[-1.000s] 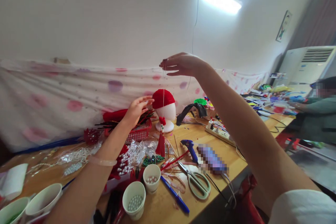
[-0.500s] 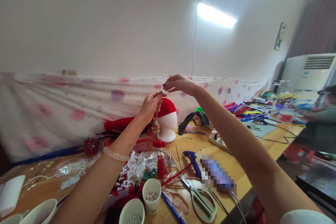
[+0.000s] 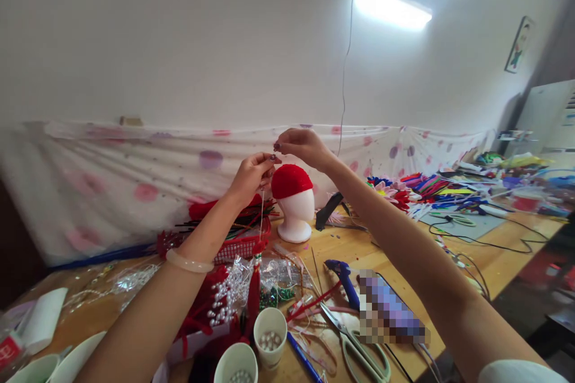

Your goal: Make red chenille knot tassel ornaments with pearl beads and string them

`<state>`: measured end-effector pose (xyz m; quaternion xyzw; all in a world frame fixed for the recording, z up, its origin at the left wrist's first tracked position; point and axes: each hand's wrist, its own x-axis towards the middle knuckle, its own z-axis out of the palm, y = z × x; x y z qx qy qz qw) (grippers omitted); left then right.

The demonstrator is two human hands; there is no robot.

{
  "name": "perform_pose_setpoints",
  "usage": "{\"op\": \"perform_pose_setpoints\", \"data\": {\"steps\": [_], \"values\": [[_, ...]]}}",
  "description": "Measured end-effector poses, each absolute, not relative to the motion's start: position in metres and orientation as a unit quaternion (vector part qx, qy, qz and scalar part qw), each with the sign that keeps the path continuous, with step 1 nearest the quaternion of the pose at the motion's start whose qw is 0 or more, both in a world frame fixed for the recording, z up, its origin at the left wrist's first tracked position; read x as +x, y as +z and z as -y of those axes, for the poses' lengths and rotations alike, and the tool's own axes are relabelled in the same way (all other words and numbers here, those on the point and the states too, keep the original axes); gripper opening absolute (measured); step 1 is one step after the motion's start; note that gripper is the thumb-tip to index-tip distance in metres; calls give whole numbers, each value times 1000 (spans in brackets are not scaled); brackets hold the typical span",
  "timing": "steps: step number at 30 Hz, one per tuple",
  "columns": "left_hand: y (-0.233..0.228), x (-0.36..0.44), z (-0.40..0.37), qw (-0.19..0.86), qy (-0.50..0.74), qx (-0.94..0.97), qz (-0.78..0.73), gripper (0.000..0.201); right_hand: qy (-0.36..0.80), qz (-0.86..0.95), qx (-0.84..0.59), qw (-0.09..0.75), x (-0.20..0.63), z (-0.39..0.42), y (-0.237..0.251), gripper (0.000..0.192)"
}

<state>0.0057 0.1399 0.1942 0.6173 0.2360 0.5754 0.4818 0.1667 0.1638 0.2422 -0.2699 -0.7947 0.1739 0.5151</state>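
Our left hand [image 3: 250, 175] is raised and pinches the top of a thin thread [image 3: 261, 215], with a red tassel [image 3: 254, 287] hanging straight below it over the cluttered table [image 3: 359, 245]. Just right of it, fingertips nearly touching, our right hand [image 3: 302, 146] pinches the same thread end. Red-capped foam head [image 3: 294, 200] stands behind and below both hands; scissors [image 3: 359, 347] lie well below the right hand.

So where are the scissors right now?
In the head view, the green-handled scissors lie on the wooden table at bottom right of centre, between the blue pen and the blurred-out object.
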Motion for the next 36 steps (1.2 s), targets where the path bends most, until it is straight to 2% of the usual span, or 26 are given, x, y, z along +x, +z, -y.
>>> {"op": "perform_pose_setpoints", "data": {"steps": [6,14,18,24,27,28,30,31,33,36], "values": [[197,-9,-143,472,574,629,-227,11,129,823,-257,490,151,-168,236,22],[183,-34,-139,385,596,656,-258,12,83,860,-281,418,130,-161,221,39],[173,-51,-131,289,603,691,-274,4,104,875,-260,396,121,-162,211,43],[157,-69,-117,217,611,692,-319,11,152,873,-216,410,95,-155,191,49],[140,-75,-97,147,615,661,-404,11,143,867,-215,427,83,-149,183,43],[132,-76,-84,111,625,642,-430,14,143,866,-219,426,79,-148,180,40],[117,-76,-46,10,643,604,-470,33,167,857,-238,427,74,-148,175,35],[110,-76,-22,-19,632,614,-472,34,191,846,-254,429,71,-148,173,32],[97,-78,33,35,574,695,-432,19,250,807,-299,444,68,-147,168,26],[81,-96,105,250,473,780,-324,13,309,749,-349,471,66,-142,160,22]]}}
